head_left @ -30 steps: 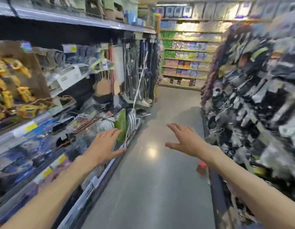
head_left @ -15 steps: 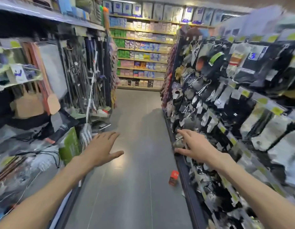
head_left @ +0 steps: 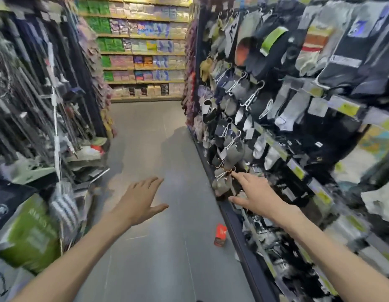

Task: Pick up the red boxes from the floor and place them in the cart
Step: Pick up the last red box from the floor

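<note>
One small red box [head_left: 220, 235] lies on the grey floor against the foot of the right-hand rack. My right hand [head_left: 254, 196] is stretched out above and beyond it, fingers straight, in front of the hanging socks, holding nothing. My left hand [head_left: 139, 201] hovers over the middle of the aisle, fingers spread and empty, to the left of the box. No cart is in view.
A rack of hanging socks [head_left: 276, 127] lines the right side, its dark base rail [head_left: 243, 243] running along the floor. Mops, poles and packaged goods [head_left: 47, 127] crowd the left shelves. Stocked shelves [head_left: 143, 51] close the aisle's far end. Grey floor [head_left: 150, 149] runs between.
The view has swung right and moved forward along the aisle. The red box has come closer and more into view. Both hands stay outstretched and empty; the right hand now overlaps the socks.
</note>
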`<state>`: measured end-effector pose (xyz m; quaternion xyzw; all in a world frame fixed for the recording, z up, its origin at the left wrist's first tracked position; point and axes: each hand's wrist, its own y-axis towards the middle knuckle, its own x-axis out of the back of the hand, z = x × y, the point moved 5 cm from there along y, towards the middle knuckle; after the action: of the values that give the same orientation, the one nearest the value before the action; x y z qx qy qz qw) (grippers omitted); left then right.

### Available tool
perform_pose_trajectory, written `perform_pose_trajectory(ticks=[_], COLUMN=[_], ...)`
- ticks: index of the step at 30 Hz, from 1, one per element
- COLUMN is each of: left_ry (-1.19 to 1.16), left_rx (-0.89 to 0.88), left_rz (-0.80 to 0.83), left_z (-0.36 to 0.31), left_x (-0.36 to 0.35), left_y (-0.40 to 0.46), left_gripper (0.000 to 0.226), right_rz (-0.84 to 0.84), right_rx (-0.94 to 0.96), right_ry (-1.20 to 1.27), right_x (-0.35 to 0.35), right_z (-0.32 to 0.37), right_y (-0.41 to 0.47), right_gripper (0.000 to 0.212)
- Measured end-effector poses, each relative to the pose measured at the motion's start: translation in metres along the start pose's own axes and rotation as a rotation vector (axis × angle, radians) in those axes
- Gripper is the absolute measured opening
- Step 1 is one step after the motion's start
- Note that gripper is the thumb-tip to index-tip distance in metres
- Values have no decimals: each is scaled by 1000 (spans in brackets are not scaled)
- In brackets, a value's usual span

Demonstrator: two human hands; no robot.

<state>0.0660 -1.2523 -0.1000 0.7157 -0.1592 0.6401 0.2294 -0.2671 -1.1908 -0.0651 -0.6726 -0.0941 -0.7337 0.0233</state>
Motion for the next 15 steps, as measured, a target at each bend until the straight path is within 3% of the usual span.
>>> perform_pose_trajectory(ticks=[6, 11, 15], left_ry=[-64, -114, -151], left_rx=[22, 48, 75], left_rz=[55, 127, 200], left_z=[36, 60, 87], left_x=[-74, -135, -191], left_y=[118, 178, 227], left_gripper=[90, 88, 87], right_rz=[107, 233, 299], right_rx=[-32, -95, -149], right_ry=[99, 129, 156], right_x=[-67, -135, -192], right_z=[-61, -105, -128], right_y=[105, 177, 221], right_gripper=[67, 80, 79])
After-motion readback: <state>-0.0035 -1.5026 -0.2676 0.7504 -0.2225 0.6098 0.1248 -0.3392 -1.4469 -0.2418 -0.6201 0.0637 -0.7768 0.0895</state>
